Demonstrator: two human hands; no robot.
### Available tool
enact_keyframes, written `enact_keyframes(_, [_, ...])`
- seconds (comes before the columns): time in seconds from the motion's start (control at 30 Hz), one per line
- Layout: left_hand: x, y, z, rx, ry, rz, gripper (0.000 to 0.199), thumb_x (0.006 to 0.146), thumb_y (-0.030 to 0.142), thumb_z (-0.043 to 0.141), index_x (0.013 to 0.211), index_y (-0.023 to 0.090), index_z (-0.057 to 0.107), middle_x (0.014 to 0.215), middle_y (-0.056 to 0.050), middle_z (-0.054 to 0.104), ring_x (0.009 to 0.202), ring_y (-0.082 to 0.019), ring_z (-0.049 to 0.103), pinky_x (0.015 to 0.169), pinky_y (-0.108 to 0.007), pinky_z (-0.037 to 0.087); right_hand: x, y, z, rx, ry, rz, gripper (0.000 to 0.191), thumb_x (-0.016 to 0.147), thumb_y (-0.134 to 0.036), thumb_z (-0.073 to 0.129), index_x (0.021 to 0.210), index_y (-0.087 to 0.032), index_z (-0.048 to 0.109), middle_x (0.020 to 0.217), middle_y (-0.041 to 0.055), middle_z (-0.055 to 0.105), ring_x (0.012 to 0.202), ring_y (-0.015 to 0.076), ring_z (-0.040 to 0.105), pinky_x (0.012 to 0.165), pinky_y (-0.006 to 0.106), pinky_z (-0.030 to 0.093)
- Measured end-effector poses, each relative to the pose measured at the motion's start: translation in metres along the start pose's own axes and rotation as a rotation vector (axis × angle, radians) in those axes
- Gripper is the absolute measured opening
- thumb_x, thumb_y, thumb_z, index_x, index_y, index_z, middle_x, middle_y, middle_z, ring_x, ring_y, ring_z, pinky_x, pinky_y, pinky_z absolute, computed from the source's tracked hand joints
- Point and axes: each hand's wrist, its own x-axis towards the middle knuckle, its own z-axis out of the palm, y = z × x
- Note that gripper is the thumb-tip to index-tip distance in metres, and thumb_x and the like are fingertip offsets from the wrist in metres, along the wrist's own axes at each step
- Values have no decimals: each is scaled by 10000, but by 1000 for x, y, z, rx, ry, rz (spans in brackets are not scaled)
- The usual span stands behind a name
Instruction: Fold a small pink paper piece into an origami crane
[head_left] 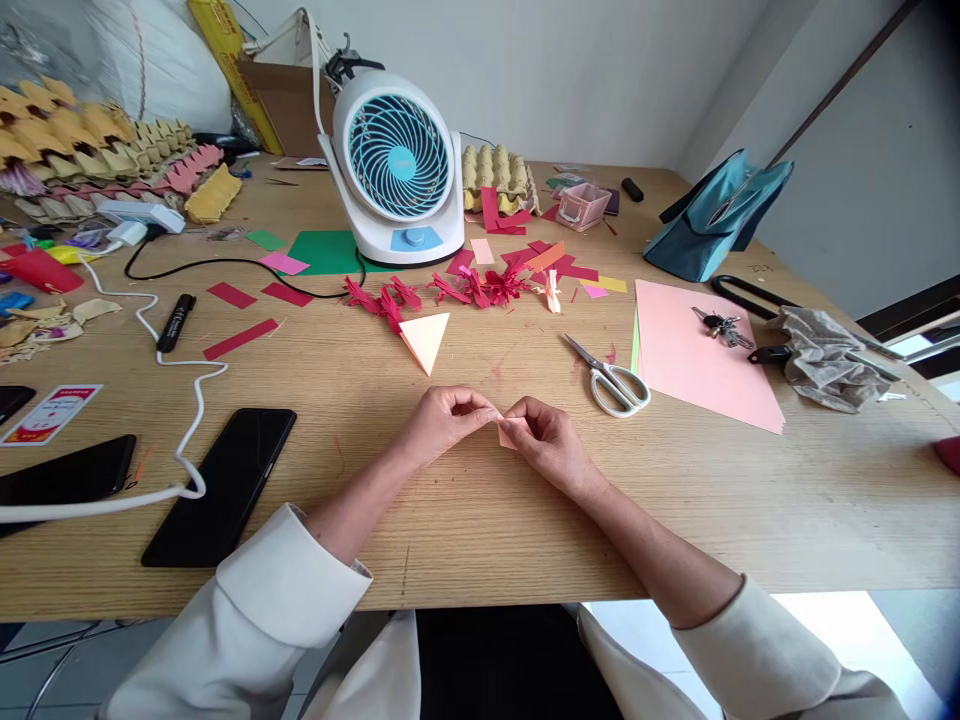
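Between my two hands is a small piece of pink paper (510, 436), partly hidden by the fingers. My left hand (450, 420) is closed, its thumb and forefinger pinching the paper's left corner. On the other side my right hand (556, 448) pinches the same piece, thumb against bent fingers. Just beyond lies a cream paper triangle (425, 340). Crumpled red paper pieces (480, 287) run in a row behind it. To the right rest scissors with white handles (616, 388), their blades partly apart.
A white fan (405, 150) stands at the back. Pink sheets (690, 350) with keys (724, 328) on them lie right, near a teal bag (712, 220). At left are a black phone (221, 487), a white cable (199, 420) and a marker (176, 322).
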Motion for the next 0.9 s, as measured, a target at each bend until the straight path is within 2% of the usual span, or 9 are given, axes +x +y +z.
enact_keyframes(0.27, [0,-1,0,32,-9,37,212,799,355,673,754,151,715,629,-5,615,573,-94,463,518,-210,355,0,0,-1,1,-2,-6,298,881,-443,598,731,-191,548,626,-13,539,548,108,396,534,248,323])
enact_keyframes(0.5, [0,-1,2,77,-1,119,179,830,306,632,746,151,660,729,-15,639,672,-115,532,635,-234,418,0,1,0,-9,7,-12,304,874,-459,602,741,-190,555,631,-10,550,549,109,402,537,248,326])
enact_keyframes(0.63, [-1,2,5,122,7,147,164,831,276,603,724,152,614,706,-4,609,643,-108,514,612,-228,407,0,0,0,3,2,-15,301,873,-456,604,746,-189,553,631,-14,541,551,108,398,536,248,319])
enact_keyframes(0.77, [-2,1,9,116,57,119,188,827,306,605,717,154,599,692,-8,608,638,-112,520,599,-227,414,0,0,0,14,11,-25,301,879,-453,601,747,-188,552,626,-17,530,553,107,398,540,248,318])
enact_keyframes(0.9, [-2,-2,10,-42,33,18,284,846,425,587,760,157,625,596,28,520,509,-80,433,488,-207,351,1,0,-1,26,44,-19,336,867,-495,606,743,-188,549,635,-17,525,560,109,406,541,247,323])
